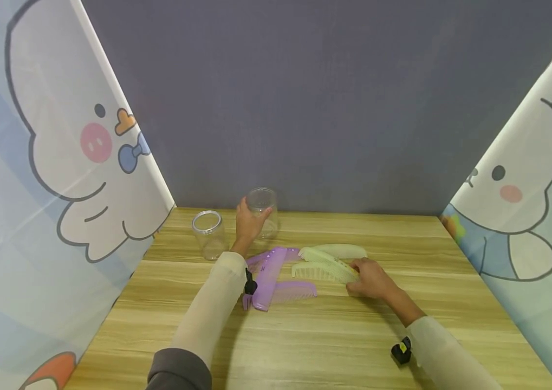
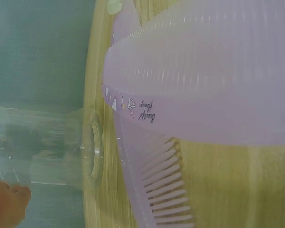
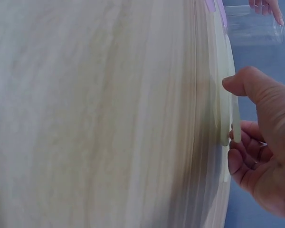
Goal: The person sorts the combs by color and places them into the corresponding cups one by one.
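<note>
My left hand grips a clear jar at the back of the table, with thumb and fingers on either side of it. In the left wrist view, the fingers are against the wall of that jar. At the pale green combs, my right hand holds the right end of the topmost green comb. The right wrist view has the thumb on one side of the green comb and curled fingers by its end. Another green comb lies behind it.
Purple combs overlap in a pile left of the green ones, under the left forearm. A second clear jar with a silver rim stands left of the left hand. A dark panel rises behind the wooden table; printed cloths hang at both sides.
</note>
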Demonstrator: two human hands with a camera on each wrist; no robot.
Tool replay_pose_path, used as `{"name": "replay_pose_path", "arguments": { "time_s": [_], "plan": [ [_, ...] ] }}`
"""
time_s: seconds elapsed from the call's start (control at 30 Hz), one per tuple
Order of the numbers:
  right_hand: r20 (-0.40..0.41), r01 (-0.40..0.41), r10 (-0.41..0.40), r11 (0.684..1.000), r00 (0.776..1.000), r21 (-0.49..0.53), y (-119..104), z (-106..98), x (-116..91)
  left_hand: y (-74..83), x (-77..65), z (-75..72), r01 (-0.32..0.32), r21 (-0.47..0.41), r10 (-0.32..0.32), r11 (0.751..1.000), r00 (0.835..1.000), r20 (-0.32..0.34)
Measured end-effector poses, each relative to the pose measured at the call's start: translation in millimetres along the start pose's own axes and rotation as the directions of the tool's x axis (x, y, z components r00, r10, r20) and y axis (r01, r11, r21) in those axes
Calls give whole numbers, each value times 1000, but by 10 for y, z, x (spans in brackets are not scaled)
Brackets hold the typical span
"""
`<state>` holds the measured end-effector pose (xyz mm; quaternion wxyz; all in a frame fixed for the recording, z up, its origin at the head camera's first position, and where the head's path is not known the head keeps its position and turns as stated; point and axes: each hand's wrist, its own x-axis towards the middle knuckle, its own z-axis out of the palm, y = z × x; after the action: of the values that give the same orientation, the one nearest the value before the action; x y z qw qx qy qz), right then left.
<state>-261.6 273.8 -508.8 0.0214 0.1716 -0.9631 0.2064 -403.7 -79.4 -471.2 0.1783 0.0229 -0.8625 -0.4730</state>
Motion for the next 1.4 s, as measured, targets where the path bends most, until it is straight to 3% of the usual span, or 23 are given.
{"name": "replay_pose_path", "arguments": {
  "time_s": [0.23, 0.47, 0.67, 0.93, 1.4],
  "plan": [
    [-70, 17, -17, 1000, 997, 6, 54, 9, 14, -11, 10, -8, -4, -9, 4, 1000, 1000, 9],
    [-86, 7, -3, 999, 996, 47, 99, -26, 59, -8, 3, -12, 0, -12, 0, 1000, 1000, 10],
    [-117, 51, -48, 998, 992, 25, 86, -96, 157, 2, 0, -20, -4, -15, 4, 1000, 1000, 9],
    [-95, 64, -60, 997, 994, 45, -7, -281, 313, 1, -15, -22, -3, -27, 3, 1000, 1000, 14],
    [-157, 88, -78, 994, 985, 62, -291, -607, 719, 12, -31, -41, -2, -53, 3, 999, 1000, 23]
  ]
}}
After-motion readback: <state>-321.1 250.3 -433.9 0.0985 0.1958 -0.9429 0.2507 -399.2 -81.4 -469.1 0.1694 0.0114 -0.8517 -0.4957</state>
